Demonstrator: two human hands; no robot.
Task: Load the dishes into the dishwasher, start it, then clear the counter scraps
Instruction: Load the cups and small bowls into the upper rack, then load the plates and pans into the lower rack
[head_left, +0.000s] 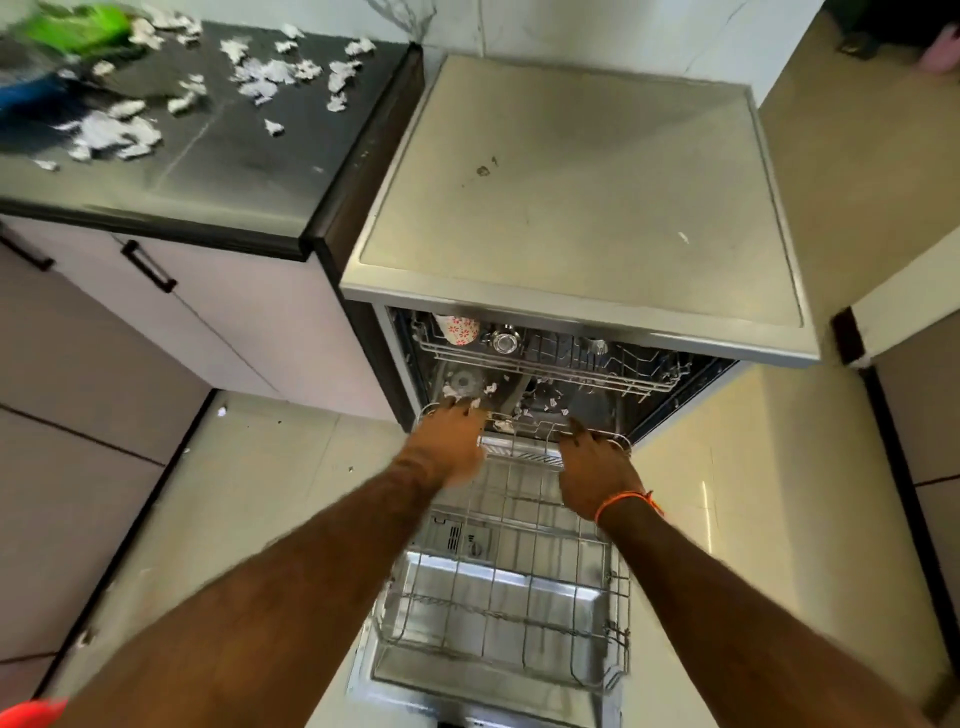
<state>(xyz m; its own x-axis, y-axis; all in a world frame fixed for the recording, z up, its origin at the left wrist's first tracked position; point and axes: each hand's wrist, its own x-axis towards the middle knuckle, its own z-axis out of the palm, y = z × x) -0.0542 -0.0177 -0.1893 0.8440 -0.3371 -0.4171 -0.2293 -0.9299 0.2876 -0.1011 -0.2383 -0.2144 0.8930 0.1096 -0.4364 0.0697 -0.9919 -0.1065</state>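
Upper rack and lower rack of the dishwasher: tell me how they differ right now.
The upper rack sits inside the dishwasher, while the lower rack is pulled out over the open door. The upper rack holds items, including a floral cup and a steel vessel; the pulled-out part of the lower rack looks empty. The left hand and right hand rest on the lower rack's far edge; nothing touches the upper rack. Both are metal wire racks.
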